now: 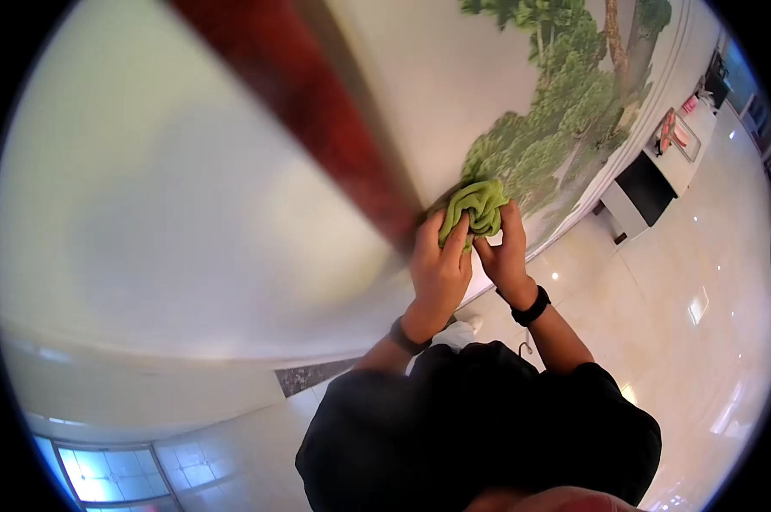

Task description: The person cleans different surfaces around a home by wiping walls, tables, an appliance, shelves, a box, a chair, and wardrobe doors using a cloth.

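A crumpled green cloth [475, 209] is bunched between both my hands, against the wall beside the lower end of a dark red strip [317, 128]. My left hand [441, 264] grips the cloth from the left, fingers curled over its lower side. From the right, my right hand [507, 252] holds it with thumb and fingers pressed into the folds. Dark bands circle both wrists. Just above the cloth is a wall picture of green trees [539, 128]. Part of the cloth's underside is hidden by my fingers.
To the left of the red strip spreads a pale, smooth panel [172, 213]. A white low cabinet [646, 188] with a tray [682, 136] on it stands at the right. Shiny tiled floor [650, 299] lies below, and a bright window [113, 474] shows at lower left.
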Tool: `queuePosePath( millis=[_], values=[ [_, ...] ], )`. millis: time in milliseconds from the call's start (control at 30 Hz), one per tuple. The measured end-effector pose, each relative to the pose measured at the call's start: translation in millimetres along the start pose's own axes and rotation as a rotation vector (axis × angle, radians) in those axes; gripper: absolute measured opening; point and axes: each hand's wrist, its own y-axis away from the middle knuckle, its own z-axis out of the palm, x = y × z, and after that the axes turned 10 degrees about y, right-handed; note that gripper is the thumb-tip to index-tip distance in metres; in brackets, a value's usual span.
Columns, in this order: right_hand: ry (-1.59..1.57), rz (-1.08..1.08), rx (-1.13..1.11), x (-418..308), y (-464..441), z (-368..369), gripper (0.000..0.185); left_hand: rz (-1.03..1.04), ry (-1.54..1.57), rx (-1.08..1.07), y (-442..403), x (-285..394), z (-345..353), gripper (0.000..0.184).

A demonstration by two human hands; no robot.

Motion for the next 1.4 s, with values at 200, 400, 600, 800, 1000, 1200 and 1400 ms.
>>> queuePosePath(
  millis=[200, 400, 600, 800, 1000, 1200, 1400],
  values=[
    [0.078, -0.127, 0.135, 49, -68, -47, 0.052, 0.144, 0.127, 0.134, -54, 11, 81, 0.039],
    [0.103, -0.235, 0.241, 102, -130, -101, 0.051, 0.280, 0.233, 0.259, -112, 27, 168, 0.035],
    [0.067, -0.013, 0.258, 168, -162, -154, 0.046, 0.339, 0.242, 0.096, -151, 49, 241, 0.041],
    [-0.084, 0.241, 0.191, 255, -142, -174, 0.043, 0.283, 0.154, -0.139, -150, 52, 308, 0.044],
    [-0.025, 0.302, -0.241, 294, -104, -190, 0.054, 0.054, 0.038, -0.236, -82, 36, 338, 0.047],
    [-0.139, -0.021, -0.511, 292, -145, -202, 0.057, 0.031, -0.245, 0.129, -67, 50, 344, 0.045],
    [-0.268, -0.195, -0.298, 299, -212, -234, 0.057, 0.058, -0.233, 0.382, -141, 92, 382, 0.039]
  ],
)
